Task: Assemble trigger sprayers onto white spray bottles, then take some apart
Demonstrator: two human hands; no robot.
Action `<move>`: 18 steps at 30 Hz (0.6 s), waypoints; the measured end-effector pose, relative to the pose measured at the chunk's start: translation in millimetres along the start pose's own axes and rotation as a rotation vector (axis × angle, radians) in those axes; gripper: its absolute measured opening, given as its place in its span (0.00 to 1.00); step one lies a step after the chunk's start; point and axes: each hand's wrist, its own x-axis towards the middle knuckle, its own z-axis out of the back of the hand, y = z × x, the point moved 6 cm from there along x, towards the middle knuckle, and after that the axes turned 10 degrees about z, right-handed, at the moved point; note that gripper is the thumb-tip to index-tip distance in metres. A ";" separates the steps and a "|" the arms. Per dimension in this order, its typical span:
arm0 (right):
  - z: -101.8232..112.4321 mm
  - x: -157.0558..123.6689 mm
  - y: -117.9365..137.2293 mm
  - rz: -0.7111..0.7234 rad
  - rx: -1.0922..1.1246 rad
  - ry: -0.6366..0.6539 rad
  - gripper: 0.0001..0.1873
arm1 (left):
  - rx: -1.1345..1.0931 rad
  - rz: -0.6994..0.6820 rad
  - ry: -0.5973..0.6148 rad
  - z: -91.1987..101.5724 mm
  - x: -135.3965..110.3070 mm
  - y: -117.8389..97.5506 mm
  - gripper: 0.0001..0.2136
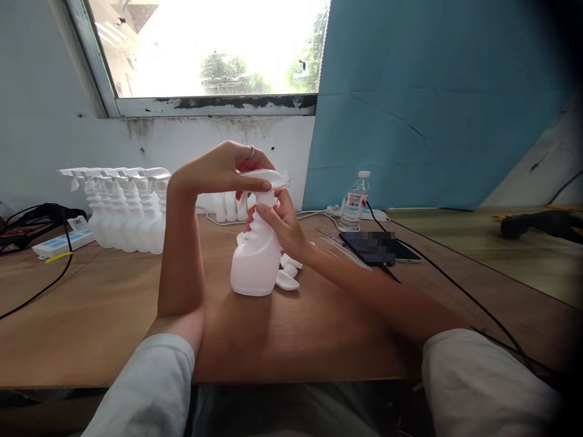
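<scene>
A wooden table fills the lower half of the view, running from the near edge by the person's lap back to a white wall under a window, with a blue sheet covering the wall to the right. At the back left, a tight row of finished white spray bottles stands against the wall; about six trigger heads can be counted, though they overlap too closely to be sure. Near the table's middle stands one white spray bottle, upright on its base, with bare wood in front of it and to its left all the way to the near edge. The left hand comes over from above, fingers curled closed on the white trigger head seated at the bottle's top. The right hand wraps the bottle's neck just under that head, fingers closed around it from the right side. Two or three loose white trigger parts lie on the table touching or just beside the bottle's right base. Behind the hands, a few more white pieces stand by the wall. To the right lie one dark phone and one clear water bottle, with black cables crossing the wood. One white power strip sits at the far left.
</scene>
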 end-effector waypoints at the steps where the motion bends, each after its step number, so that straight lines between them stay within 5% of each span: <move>1: 1.1 0.0 -1.3 0.008 0.018 0.007 0.20 | 0.001 -0.005 -0.007 -0.8 1.3 -0.5 0.16; 9: 0.9 -1.0 -5.1 -0.025 0.077 0.055 0.20 | -0.017 0.026 -0.002 -4.8 9.6 2.7 0.13; 18: -9.6 -6.0 -12.9 -0.120 0.265 0.062 0.18 | 0.004 0.078 0.135 -1.8 0.0 5.6 0.12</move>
